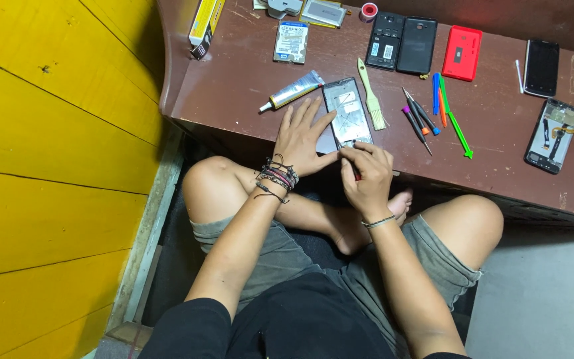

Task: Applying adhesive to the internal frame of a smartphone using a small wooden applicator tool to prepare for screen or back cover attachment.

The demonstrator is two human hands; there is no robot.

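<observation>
Left hand [303,136] lies flat on the desk [234,86], fingers spread wide, pressing beside and against the left edge of the phone frame [347,112]; holds nothing. Several dark bracelets on the left wrist. Right hand [365,174] is curled tight at the near end of the phone frame, fingers pinched narrow around a small tool with a red bit showing under the palm; the tool is mostly hidden, kind unclear. Phone frame sits at the desk's near edge, long side running away from the person, open inside facing up.

Glue tube [292,91] lies just left of the frame, past the left fingertips. Brush [371,94] lies just right of the frame, nearly touching. Screwdrivers [420,119] and green pry tool [458,126] further right, apart from both hands. Far side of desk: hard drive [291,41], two black phone backs [401,44], red cover [462,53], black phone [541,67]. Another opened phone [553,135] at the right, well apart. Person sits cross-legged under the desk edge, yellow wall to the left
</observation>
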